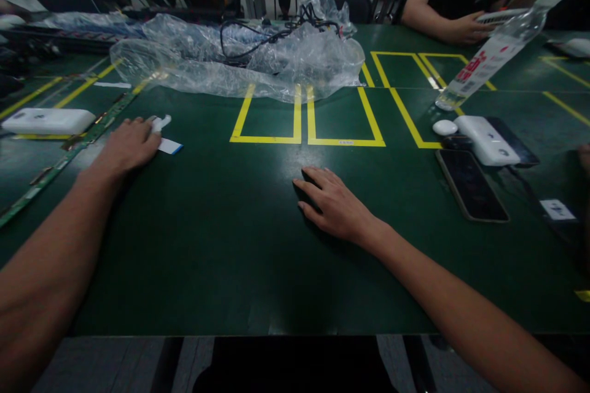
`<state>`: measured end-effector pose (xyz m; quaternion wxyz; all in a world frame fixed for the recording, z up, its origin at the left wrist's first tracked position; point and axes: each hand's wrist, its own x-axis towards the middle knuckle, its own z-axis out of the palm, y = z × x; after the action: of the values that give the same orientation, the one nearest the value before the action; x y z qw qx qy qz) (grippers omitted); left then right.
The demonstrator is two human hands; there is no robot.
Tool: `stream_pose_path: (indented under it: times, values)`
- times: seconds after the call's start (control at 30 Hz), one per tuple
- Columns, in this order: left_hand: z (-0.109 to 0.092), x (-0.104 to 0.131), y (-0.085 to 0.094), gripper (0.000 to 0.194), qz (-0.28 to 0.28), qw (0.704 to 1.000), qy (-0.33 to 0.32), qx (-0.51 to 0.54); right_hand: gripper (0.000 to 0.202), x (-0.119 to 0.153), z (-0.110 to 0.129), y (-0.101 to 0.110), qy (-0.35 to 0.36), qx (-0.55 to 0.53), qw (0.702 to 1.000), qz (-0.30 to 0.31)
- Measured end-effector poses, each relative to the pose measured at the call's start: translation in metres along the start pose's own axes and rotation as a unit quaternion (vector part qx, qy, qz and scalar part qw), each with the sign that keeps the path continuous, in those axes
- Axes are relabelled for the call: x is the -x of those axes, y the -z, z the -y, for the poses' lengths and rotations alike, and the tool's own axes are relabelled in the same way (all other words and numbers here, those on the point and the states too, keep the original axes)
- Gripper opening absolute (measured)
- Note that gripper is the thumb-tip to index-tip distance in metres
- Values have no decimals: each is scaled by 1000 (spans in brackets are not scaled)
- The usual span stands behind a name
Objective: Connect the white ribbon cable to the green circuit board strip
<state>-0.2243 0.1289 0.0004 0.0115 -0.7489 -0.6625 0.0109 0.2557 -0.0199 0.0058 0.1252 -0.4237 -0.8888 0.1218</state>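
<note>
My left hand (131,144) rests on the green table (239,245) at the left, beside a long thin green circuit board strip (104,124). A small crumpled white piece (160,123) is at its fingertips, and a flat white strip with a blue end (170,146) lies just past them. Whether the fingers grip the white piece is hard to tell. My right hand (332,204) lies palm down near the table's middle, fingers apart, holding nothing. Yellow tape outlines (345,142) are marked on the surface beyond it.
Clear plastic wrap (193,61) with black cables (253,46) spans the back. White devices (50,121) (488,140) sit left and right. A phone (472,185) and a tilted bottle (493,55) are at the right. Across the table is a person's hand (468,29).
</note>
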Motion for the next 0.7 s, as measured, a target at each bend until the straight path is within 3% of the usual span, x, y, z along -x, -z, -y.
stream_pose_path:
  times: [0.07,0.13,0.27,0.37,0.43,0.53,0.6,0.7]
  values:
    - [-42,2,-1,75,-5,998,-68,7,54,0,0,-1,-2,1,1000,-2]
    - [-96,12,0,74,-11,985,-170,20,59,-1,1,-1,-6,4,1000,-4]
    - [-199,52,7,67,-12,944,-327,48,66,-3,6,-2,2,24,1000,6]
    - [-235,77,10,63,-4,921,-380,80,62,-4,10,-2,17,44,999,26]
    - [-236,79,11,63,-5,914,-394,101,61,-5,11,-2,19,48,998,33]
    - [-209,60,10,62,-21,921,-374,108,59,-5,11,-1,10,42,999,31]
    - [-173,39,9,63,-44,949,-298,89,58,-4,10,-1,8,34,999,25]
    - [-94,12,6,71,-67,992,-103,37,57,-3,8,1,12,26,999,27]
